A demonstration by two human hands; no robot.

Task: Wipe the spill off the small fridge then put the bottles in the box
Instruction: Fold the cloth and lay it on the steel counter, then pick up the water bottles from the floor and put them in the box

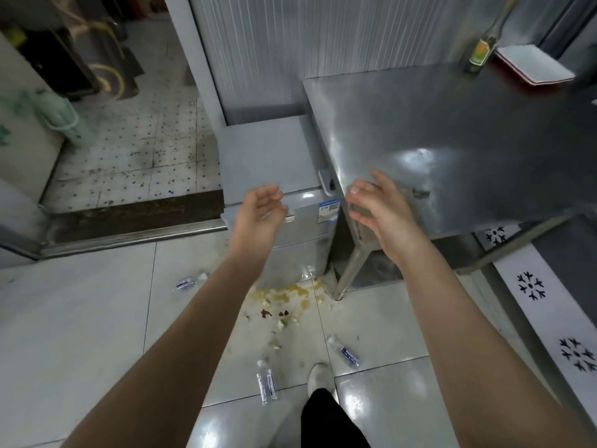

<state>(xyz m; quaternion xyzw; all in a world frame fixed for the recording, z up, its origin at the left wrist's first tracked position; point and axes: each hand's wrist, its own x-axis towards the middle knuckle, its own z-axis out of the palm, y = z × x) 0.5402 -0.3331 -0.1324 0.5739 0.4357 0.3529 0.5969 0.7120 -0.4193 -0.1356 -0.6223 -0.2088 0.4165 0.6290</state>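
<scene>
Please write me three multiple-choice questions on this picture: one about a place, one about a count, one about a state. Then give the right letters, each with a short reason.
1. Where is the yellow spill?
A. on the steel table top
B. on the floor at the foot of the small fridge
C. in the red tray

2. How many clear plastic bottles are on the floor?
A. one
B. six
C. three

3. How do these bottles rest?
A. on their sides
B. upright
C. stacked in a box

Answers:
1 B: the yellow patch spreads over the floor below the fridge front.
2 C: one lies at the left, one by the shoe, one at the right.
3 A: each lies flat on the floor.
</scene>
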